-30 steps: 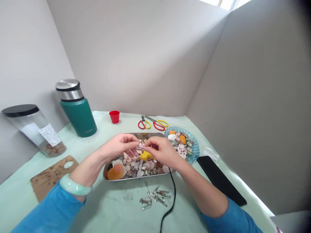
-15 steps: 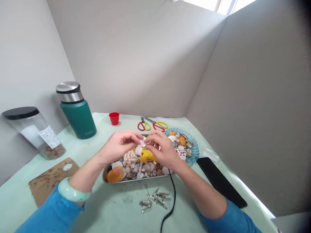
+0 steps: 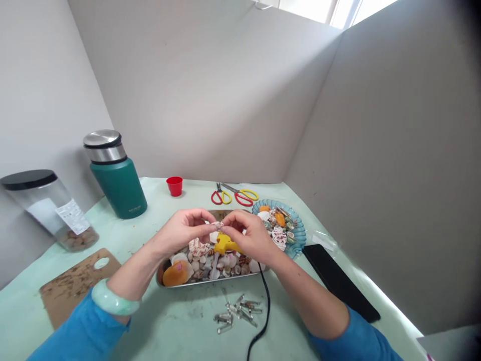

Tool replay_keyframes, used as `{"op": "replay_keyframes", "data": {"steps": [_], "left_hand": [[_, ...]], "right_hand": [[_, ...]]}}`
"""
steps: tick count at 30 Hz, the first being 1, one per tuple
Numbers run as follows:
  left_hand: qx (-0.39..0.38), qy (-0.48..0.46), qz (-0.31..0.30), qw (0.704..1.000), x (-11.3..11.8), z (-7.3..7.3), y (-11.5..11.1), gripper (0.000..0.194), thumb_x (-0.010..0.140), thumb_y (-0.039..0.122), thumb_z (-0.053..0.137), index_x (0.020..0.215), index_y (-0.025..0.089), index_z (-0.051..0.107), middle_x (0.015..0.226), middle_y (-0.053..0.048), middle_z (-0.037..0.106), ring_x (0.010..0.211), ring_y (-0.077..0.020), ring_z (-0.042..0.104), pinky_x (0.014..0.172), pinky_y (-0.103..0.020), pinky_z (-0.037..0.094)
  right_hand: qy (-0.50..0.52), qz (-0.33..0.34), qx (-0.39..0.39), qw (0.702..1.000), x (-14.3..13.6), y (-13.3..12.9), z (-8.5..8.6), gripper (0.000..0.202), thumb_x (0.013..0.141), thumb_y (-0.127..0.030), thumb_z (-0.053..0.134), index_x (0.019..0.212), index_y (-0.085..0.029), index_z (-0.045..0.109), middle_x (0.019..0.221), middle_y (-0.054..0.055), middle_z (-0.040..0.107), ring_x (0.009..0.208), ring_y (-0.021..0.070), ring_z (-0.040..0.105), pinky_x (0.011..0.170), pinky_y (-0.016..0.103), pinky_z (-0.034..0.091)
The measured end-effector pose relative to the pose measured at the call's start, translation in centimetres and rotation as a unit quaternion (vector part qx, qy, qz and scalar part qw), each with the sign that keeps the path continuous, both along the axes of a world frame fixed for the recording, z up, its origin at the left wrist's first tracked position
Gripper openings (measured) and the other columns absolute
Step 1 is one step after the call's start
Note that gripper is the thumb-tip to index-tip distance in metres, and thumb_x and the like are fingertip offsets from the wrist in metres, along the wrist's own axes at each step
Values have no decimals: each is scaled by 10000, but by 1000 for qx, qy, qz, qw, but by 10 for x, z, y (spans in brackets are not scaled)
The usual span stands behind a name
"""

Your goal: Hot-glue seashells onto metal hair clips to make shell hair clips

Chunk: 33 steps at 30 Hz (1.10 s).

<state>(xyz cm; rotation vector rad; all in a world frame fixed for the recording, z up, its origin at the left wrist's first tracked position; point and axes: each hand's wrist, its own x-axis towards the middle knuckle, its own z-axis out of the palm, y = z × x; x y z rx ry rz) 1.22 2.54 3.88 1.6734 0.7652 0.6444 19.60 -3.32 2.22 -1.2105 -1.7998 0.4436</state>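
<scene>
Above the far part of a metal tray full of shells, my left hand and my right hand meet fingertip to fingertip. Both pinch one small whitish-pink shell between thumbs and forefingers. Under my right hand, a yellow glue gun lies on the shells, its black cord running toward the near edge. A large orange shell lies in the tray's near left corner.
Metal clips lie before the tray. A blue glass plate of shells and a black flat object are right. Scissors and a red cup stand behind; a green bottle, jar and brown board are left.
The small shell has been turned between my fingertips, so that it now shows a narrower side. The whole view has shifted slightly.
</scene>
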Motion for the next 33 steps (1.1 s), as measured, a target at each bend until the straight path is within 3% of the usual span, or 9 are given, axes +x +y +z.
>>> {"op": "replay_keyframes", "data": {"steps": [9, 15, 25, 33], "left_hand": [[-3, -1, 36, 999, 3, -5, 0, 281, 722, 423, 653, 804, 156, 623, 556, 11, 570, 509, -115, 517, 492, -228, 376], [-43, -16, 13, 999, 2, -6, 0, 229, 734, 378, 655, 777, 156, 621, 548, 20, 572, 511, -103, 507, 523, -226, 372], [-28, 4, 27, 999, 5, -1, -4, 276, 705, 407, 682, 823, 163, 632, 559, 17, 582, 525, -111, 521, 506, -222, 363], [-55, -5, -14, 998, 2, -2, -1, 259, 689, 362, 702, 843, 171, 620, 606, 29, 589, 508, -88, 517, 489, -207, 361]], "right_hand": [[17, 3, -27, 999, -3, 1, -2, 140, 826, -305, 567, 775, -178, 590, 675, -32, 559, 547, 72, 450, 513, 188, 359], [27, 25, -74, 997, -4, -2, 0, 181, 825, -339, 563, 757, -173, 578, 633, -33, 542, 528, 73, 448, 496, 192, 348], [54, -12, -83, 995, 3, 6, -7, 217, 792, -378, 598, 734, -170, 613, 592, -28, 543, 522, 86, 481, 497, 203, 367], [61, -2, -109, 992, 3, 5, -7, 235, 802, -400, 587, 751, -172, 602, 584, -31, 542, 516, 90, 500, 483, 202, 365]]}}
